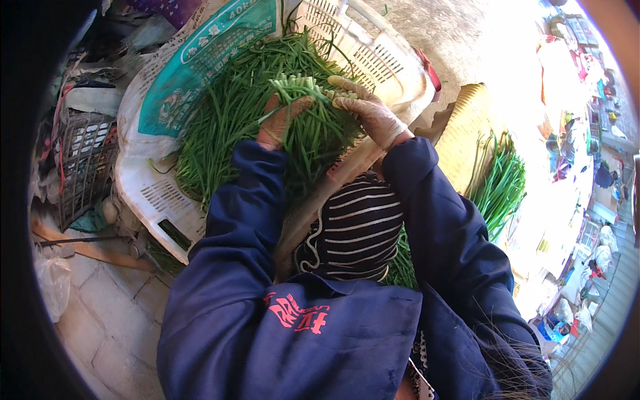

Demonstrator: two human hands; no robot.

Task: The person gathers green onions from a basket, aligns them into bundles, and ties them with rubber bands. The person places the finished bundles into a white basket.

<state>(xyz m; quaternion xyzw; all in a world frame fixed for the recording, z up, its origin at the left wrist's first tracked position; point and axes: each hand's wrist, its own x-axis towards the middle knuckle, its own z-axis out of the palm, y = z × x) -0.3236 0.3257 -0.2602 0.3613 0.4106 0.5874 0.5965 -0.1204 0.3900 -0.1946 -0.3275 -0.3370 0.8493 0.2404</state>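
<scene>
My left hand (pixel 284 119), in a soiled thin glove, grips a bunch of long green chives (pixel 299 89). The pale cut ends of the bunch point up and away from me, and its leaves hang down. My right hand (pixel 371 109), in a pale translucent glove, faces it from the right. Several stalk ends lie between its thumb and fingers. Beneath both hands, a large heap of loose chives (pixel 220 117) fills a white slotted plastic basket (pixel 382 62). A printed white and teal woven sack (pixel 172 107) lines the basket's far left side.
To the right, more chives (pixel 502 182) lie by a woven bamboo tray (pixel 460 132). A dark plastic crate (pixel 87 160) stands at the left, near a wooden strip (pixel 100 247) and a clear plastic bag (pixel 52 285). Striped fabric (pixel 360 227) covers my knee beside the basket.
</scene>
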